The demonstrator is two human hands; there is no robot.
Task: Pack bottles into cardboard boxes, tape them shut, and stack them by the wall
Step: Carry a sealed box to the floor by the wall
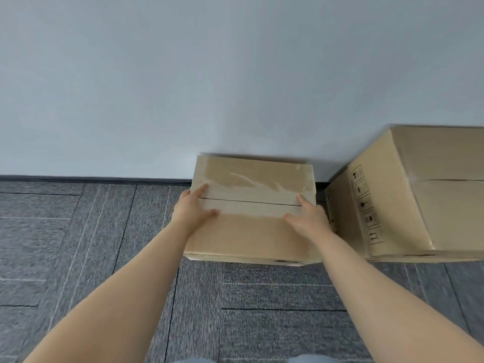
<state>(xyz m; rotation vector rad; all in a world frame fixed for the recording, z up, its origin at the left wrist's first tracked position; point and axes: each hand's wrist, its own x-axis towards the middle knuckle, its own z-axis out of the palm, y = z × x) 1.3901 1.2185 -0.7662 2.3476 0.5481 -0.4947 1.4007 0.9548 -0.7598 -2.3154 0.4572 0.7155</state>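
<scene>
Left hand (195, 208) and right hand (307, 218), fingers straight, press the glossy-taped rectangular cardboard box (248, 237); ribbed grey carpet (78, 258) beneath.

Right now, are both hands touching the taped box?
Touching. The head view shows the left hand and right hand lying on the taped box, on its top at the side edges.

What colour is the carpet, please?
The carpet is grey with thin pale and dark lines; head view.

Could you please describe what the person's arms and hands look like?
The left forearm and right forearm are bare, with no sleeves in view. The left hand and right hand are ungloved; no watch, ring or marking shows.
</scene>
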